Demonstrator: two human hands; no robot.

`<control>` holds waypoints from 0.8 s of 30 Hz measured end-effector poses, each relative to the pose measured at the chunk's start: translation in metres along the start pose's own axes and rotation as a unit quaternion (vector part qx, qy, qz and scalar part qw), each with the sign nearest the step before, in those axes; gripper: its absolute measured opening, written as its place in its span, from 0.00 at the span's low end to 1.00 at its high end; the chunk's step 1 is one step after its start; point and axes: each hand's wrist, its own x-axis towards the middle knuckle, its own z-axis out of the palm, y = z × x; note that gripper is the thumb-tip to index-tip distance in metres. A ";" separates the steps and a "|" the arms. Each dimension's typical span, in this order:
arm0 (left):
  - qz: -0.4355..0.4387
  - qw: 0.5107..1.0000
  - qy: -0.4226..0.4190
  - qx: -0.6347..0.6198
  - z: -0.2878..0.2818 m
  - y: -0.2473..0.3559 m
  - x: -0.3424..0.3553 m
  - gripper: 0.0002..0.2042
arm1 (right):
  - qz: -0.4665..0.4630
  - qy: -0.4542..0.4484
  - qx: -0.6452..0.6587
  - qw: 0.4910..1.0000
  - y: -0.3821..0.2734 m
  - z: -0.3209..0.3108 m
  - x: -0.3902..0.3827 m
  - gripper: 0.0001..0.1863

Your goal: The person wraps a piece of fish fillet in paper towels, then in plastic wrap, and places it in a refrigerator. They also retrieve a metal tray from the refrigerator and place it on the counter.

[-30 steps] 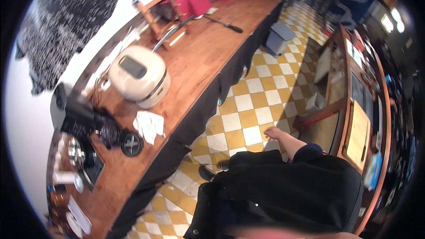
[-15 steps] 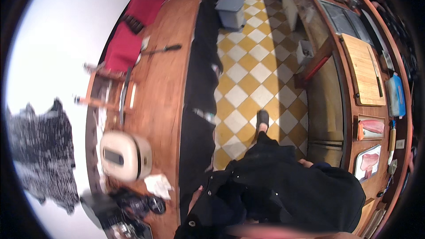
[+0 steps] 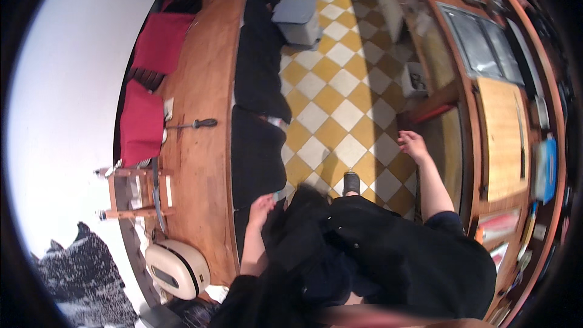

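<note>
I am standing in an aisle, and both my forearms reach forward from black clothing. My left hand [image 3: 261, 211] is beside the black curtain [image 3: 260, 164] under the left counter. Its fingers are loosely curled and I see nothing held in them. A small pale green object [image 3: 278, 196] shows just past its fingertips, and I cannot tell what it is. My right hand [image 3: 413, 144] hangs in the air over the floor, left of the right counter's lower shelf. Its fingers are bent and slightly apart, with nothing in them.
On the left wooden counter [image 3: 209, 79] lie a sharpening steel [image 3: 204, 123], red cloth [image 3: 159, 42], a wooden rack [image 3: 136, 212] and a cream rice cooker [image 3: 176, 267]. A grey bin [image 3: 296, 21] stands ahead. The right counter bears a cutting board [image 3: 501, 140], a knife [image 3: 522, 146] and a fish tray [image 3: 498, 225].
Both my hands have come further into view, swinging forward. My view has shifted, and the counters' contents now appear lower in the picture.
</note>
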 end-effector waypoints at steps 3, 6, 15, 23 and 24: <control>-0.029 0.999 -0.004 0.013 -0.012 0.059 0.056 0.17 | 0.025 -0.003 -0.009 1.000 -0.043 0.003 0.015 0.20; -0.036 0.999 -0.010 0.001 -0.021 0.106 0.121 0.19 | 0.043 -0.014 -0.039 0.998 -0.029 0.000 0.035 0.16; 0.036 0.992 -0.121 0.006 0.050 0.287 0.380 0.38 | 0.273 0.168 0.041 0.947 0.133 -0.053 -0.038 0.10; 0.214 0.917 -0.331 0.064 0.141 0.616 0.592 0.33 | 0.382 0.144 0.119 0.905 -0.006 0.056 0.056 0.06; 0.212 0.908 -0.358 0.049 0.161 0.647 0.615 0.31 | 0.382 0.132 0.122 0.907 -0.017 0.058 0.081 0.06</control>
